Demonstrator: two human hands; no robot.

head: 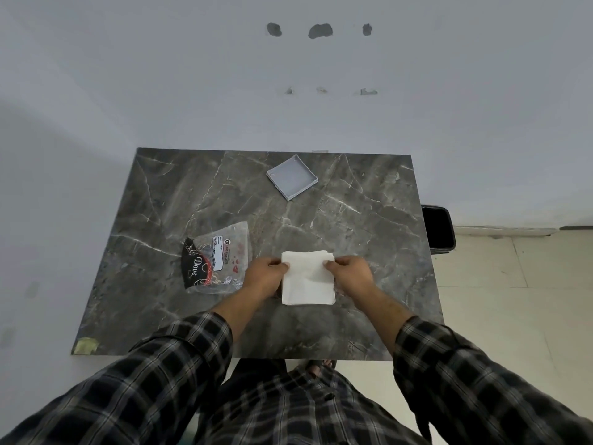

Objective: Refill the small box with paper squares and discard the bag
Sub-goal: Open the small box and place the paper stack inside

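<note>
A white stack of paper squares [307, 281] lies on the dark marble table [353, 226], near its front middle. My left hand [264, 276] grips the stack's left edge and my right hand [349, 273] grips its right edge, both near the far corners. Just left of my left hand lies the clear plastic bag [215, 256] with black and red print, flat and looking empty. The small grey box [292, 177], shallow and open, sits empty at the far middle of the table, well apart from both hands.
A black bin [438, 229] stands on the floor beside the table's right edge. A white wall runs behind and to the left of the table. Pale floor tiles lie to the right. A yellowish patch [85, 345] marks the table's near left corner.
</note>
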